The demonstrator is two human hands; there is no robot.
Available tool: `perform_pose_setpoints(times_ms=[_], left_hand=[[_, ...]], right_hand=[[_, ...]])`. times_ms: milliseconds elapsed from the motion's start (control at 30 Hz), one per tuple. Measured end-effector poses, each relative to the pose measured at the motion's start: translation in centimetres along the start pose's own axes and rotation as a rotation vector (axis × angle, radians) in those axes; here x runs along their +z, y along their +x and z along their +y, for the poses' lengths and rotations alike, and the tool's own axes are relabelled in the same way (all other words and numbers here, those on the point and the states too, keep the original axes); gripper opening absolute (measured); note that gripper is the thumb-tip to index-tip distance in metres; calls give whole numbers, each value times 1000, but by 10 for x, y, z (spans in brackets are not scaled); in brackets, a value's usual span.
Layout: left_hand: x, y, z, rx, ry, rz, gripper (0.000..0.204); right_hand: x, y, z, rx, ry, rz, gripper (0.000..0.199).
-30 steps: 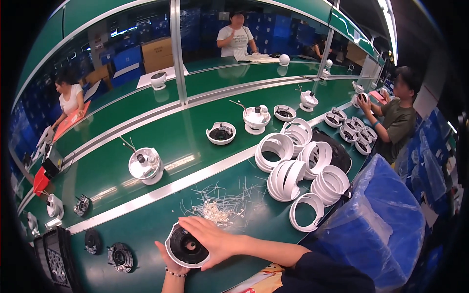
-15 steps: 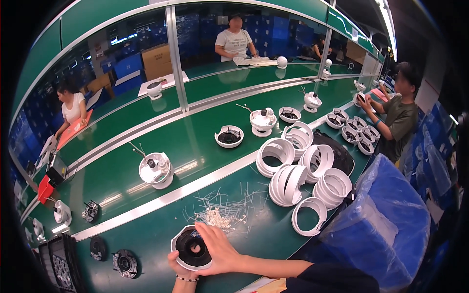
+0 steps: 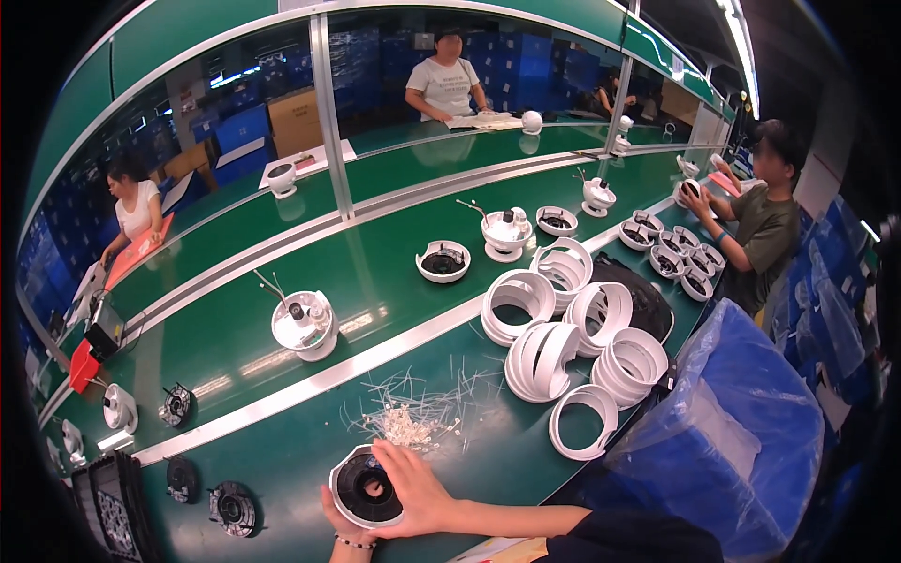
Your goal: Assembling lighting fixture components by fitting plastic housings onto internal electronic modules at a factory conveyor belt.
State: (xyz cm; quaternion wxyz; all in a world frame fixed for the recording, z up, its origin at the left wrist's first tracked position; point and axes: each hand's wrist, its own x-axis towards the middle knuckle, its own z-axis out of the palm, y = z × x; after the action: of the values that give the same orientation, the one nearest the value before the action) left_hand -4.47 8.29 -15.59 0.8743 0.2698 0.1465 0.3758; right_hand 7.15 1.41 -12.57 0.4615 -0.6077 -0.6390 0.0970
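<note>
Over the near bench I hold a round white plastic housing (image 3: 338,505) with a black ring-shaped part (image 3: 368,485) set in it. Its open side is tilted up toward me, and a fingertip shows through the hole in the middle. My left hand (image 3: 338,522), with a beaded bracelet at the wrist, grips the housing from the left and below. My right hand (image 3: 418,490) wraps the right side, fingers lying over the upper rim. Just beyond the hands is a heap of small white connectors (image 3: 404,427) with thin clear strips (image 3: 450,394) scattered round it.
White rings (image 3: 542,361) stand stacked at right, beside a blue bin lined with clear plastic (image 3: 718,441). Black round parts (image 3: 232,509) and a black tray (image 3: 111,511) lie at left. White assemblies (image 3: 305,325) sit on the green conveyor (image 3: 216,328). A co-worker (image 3: 765,211) handles a part at right.
The view has shifted slightly. The conveyor assemblies have moved a little to the right relative to the bench. Both hands keep hold of the housing, its black face turned slightly.
</note>
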Motion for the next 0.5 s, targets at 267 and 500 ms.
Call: perform_pose_setpoints(times_ms=[267, 500], left_hand=[[-3, -2, -1, -98, -32, -4, 73], [16, -11, -3, -1, -13, 184, 63]], right_hand=[[-1, -3, 5, -46, -28, 29, 102], [11, -13, 9, 2, -18, -18, 103]])
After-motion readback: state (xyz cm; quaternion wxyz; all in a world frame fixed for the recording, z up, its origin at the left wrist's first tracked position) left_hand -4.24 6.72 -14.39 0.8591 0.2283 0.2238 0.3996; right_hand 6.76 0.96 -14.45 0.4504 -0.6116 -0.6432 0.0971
